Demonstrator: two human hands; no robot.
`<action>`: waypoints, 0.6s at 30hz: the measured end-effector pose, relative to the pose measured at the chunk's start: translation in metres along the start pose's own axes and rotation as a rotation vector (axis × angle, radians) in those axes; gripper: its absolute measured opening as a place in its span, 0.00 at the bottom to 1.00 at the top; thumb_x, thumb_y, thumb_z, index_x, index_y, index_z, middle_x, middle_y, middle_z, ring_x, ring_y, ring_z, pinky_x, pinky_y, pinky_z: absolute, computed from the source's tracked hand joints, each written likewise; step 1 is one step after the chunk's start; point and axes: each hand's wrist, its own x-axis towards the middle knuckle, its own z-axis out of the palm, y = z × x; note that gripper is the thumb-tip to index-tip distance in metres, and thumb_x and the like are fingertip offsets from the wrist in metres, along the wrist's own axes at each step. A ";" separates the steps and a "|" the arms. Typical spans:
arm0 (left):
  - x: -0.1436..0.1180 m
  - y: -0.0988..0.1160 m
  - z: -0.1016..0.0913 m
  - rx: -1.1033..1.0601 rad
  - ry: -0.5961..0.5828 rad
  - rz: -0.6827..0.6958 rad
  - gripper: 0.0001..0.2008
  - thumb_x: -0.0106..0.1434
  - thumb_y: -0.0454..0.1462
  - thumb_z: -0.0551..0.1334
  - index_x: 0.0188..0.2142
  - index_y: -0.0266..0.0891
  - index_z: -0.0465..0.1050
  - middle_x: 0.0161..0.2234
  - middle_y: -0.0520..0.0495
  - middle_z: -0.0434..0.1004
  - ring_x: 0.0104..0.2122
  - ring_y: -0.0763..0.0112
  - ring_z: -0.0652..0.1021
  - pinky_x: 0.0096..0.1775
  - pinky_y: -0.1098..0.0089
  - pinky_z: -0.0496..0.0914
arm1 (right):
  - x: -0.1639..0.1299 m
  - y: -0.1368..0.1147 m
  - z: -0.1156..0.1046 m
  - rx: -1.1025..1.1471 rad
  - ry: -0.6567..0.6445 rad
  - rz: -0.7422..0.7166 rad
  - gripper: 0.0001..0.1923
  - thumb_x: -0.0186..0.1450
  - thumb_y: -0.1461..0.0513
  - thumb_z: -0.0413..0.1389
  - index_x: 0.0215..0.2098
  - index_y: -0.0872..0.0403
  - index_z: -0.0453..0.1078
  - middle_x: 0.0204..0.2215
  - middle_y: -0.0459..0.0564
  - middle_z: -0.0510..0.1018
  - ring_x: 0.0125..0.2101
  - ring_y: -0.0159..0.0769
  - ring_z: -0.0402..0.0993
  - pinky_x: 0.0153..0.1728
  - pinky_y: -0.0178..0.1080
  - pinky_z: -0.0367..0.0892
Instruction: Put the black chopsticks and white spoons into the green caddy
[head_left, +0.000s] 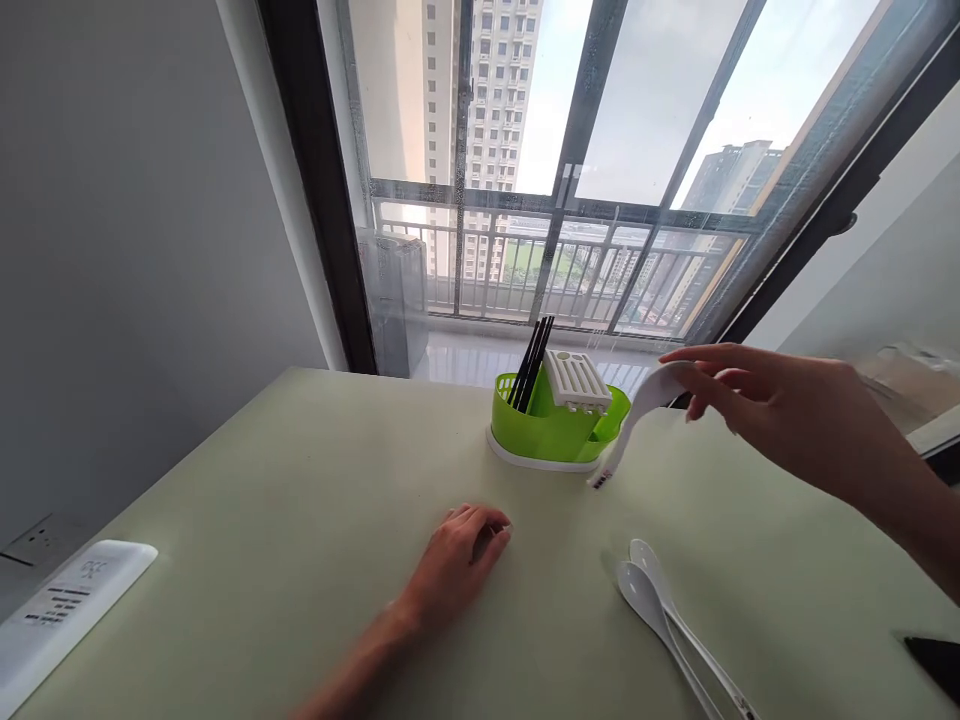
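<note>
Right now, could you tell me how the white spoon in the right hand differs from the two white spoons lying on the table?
The held spoon is lifted in the right hand, gripped at its bowl, handle angling down beside the green holder. The two spoons lie flat on the table, side by side, untouched, bowls pointing away from the person. All three look alike: white and long-handled.

- My pale green table carries a green cutlery holder near its far edge.
- Two white spoons lie side by side at my right.
- A white remote-like panel sits at the left edge.
- My left hand rests palm-down on it.
</note>
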 end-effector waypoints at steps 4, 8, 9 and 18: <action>-0.002 -0.003 0.002 0.000 0.003 -0.007 0.11 0.71 0.42 0.56 0.44 0.44 0.75 0.41 0.47 0.80 0.42 0.64 0.77 0.51 0.61 0.69 | 0.025 -0.042 0.014 -0.015 0.165 -0.038 0.14 0.72 0.51 0.52 0.47 0.44 0.77 0.31 0.49 0.83 0.27 0.42 0.79 0.29 0.42 0.69; -0.003 -0.004 0.002 -0.006 -0.008 -0.019 0.10 0.70 0.41 0.57 0.46 0.43 0.74 0.40 0.48 0.80 0.42 0.65 0.78 0.51 0.62 0.68 | 0.041 -0.050 0.043 -0.152 0.210 -0.139 0.15 0.73 0.52 0.50 0.47 0.45 0.78 0.36 0.48 0.84 0.26 0.38 0.77 0.26 0.39 0.61; -0.003 -0.003 0.002 -0.009 -0.007 -0.017 0.10 0.70 0.41 0.57 0.46 0.43 0.74 0.40 0.48 0.80 0.42 0.65 0.78 0.51 0.62 0.68 | 0.044 -0.049 0.052 -0.193 0.202 -0.174 0.14 0.73 0.53 0.51 0.47 0.45 0.78 0.36 0.48 0.84 0.27 0.38 0.77 0.26 0.38 0.58; -0.004 -0.005 0.004 0.007 -0.004 0.004 0.09 0.70 0.38 0.57 0.47 0.43 0.71 0.39 0.50 0.80 0.42 0.68 0.77 0.52 0.62 0.68 | 0.024 -0.030 0.120 -0.349 0.046 -0.487 0.10 0.71 0.65 0.54 0.47 0.51 0.76 0.38 0.49 0.84 0.45 0.41 0.76 0.45 0.43 0.58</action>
